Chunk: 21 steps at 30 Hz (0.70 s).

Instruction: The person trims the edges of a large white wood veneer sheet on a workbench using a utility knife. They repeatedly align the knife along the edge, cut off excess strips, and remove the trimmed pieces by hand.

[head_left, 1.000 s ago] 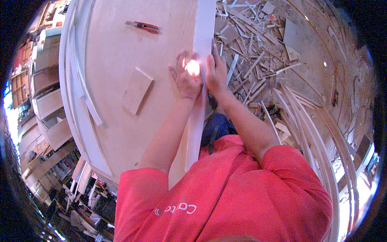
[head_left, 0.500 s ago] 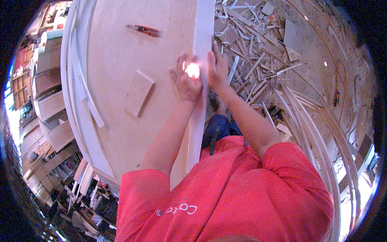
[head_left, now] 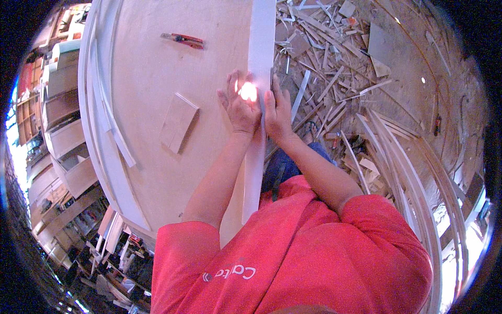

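Note:
A large pale wooden panel [head_left: 209, 57] lies before me, with a white strip [head_left: 261, 36] running along its right edge. My left hand [head_left: 243, 112] rests flat by that strip, fingers apart, with a bright spot of light on its back. Against the strip's outer side is my right hand [head_left: 278, 114], its fingers long and pressed close to the edge. A thin dark sliver shows by its fingertips; the palm side is hidden. On the panel lie a red utility knife [head_left: 187, 41] and a small rectangular wood block [head_left: 179, 123].
Long curved white strips [head_left: 107, 112] lie along the panel's left side. Wood offcuts [head_left: 327, 68] litter the floor at right. Bent wooden lengths [head_left: 402, 157] stand at the lower right, and wooden box-like pieces [head_left: 65, 112] are stacked at far left.
My right hand has slid down the strip's edge toward my body, and the dark sliver has moved with it. My left hand stays nearly in place.

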Available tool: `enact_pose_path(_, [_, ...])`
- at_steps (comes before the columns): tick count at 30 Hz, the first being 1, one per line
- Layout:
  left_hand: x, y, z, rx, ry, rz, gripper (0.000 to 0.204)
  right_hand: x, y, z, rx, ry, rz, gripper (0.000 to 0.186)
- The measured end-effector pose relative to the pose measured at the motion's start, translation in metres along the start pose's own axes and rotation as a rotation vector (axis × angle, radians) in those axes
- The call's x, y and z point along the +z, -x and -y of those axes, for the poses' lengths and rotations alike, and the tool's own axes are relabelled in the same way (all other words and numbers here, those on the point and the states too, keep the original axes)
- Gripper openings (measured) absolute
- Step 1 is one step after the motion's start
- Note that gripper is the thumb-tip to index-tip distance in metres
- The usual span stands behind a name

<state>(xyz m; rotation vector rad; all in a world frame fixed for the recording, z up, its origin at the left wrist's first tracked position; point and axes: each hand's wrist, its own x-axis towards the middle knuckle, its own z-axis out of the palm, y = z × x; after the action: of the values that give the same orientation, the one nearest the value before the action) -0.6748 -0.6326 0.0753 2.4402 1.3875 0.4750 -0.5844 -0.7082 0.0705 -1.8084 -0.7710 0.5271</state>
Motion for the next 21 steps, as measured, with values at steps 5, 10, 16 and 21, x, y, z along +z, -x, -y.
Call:
enact_pose_path(5, [0.000, -0.002, 0.003, 0.022, 0.032, 0.001, 0.052, -0.002, -0.051, 0.009, 0.051, -0.065, 0.029, 0.056])
enact_pose_path(10, [0.003, -0.003, 0.002, 0.003, 0.044, 0.010, 0.054, -0.001, -0.083, 0.013, 0.088, -0.087, 0.002, 0.057])
enact_pose_path(16, [0.001, -0.001, 0.001, -0.032, 0.073, 0.044, 0.053, 0.006, -0.089, -0.002, 0.050, -0.033, -0.014, 0.058])
enact_pose_path(21, [-0.010, -0.004, -0.008, -0.031, 0.068, 0.070, 0.053, 0.004, -0.109, 0.010, 0.103, -0.078, -0.010, 0.057])
